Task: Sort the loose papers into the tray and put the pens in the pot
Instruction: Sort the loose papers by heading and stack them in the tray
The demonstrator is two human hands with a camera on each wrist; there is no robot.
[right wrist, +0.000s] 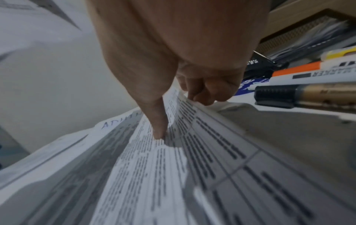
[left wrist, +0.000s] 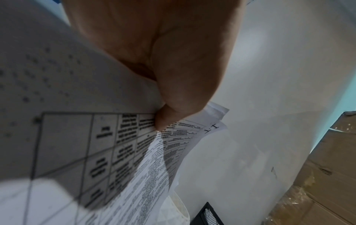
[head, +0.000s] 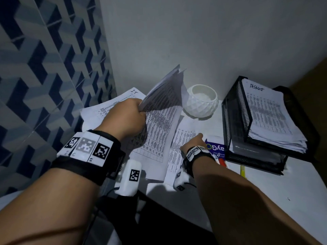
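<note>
My left hand point(head: 139, 110) grips a sheaf of printed sheets point(head: 164, 91) and holds it lifted above the loose papers point(head: 155, 135) spread on the white desk. In the left wrist view the left hand point(left wrist: 161, 121) pinches the sheaf point(left wrist: 96, 144) at its edge. My right hand point(head: 198, 137) rests lower on another printed sheet point(head: 178, 144). Up close the right hand point(right wrist: 179, 115) has its thumb pressed on that sheet point(right wrist: 173, 167) and its fingers curled round the raised right edge. A white faceted pot point(head: 201, 101) stands behind. The black mesh tray point(head: 237, 117) at right holds a paper stack point(head: 270, 114). An orange marker point(head: 222, 161) lies by my right wrist.
A blue card point(head: 215, 147) lies beside the tray. A yellow highlighter point(head: 242, 171) lies near the desk's front. Close by in the right wrist view lie a black-capped pen point(right wrist: 308, 95) and a white marker point(right wrist: 308, 73). Cardboard boxes point(left wrist: 327, 167) stand at the right. Walls close the back and left.
</note>
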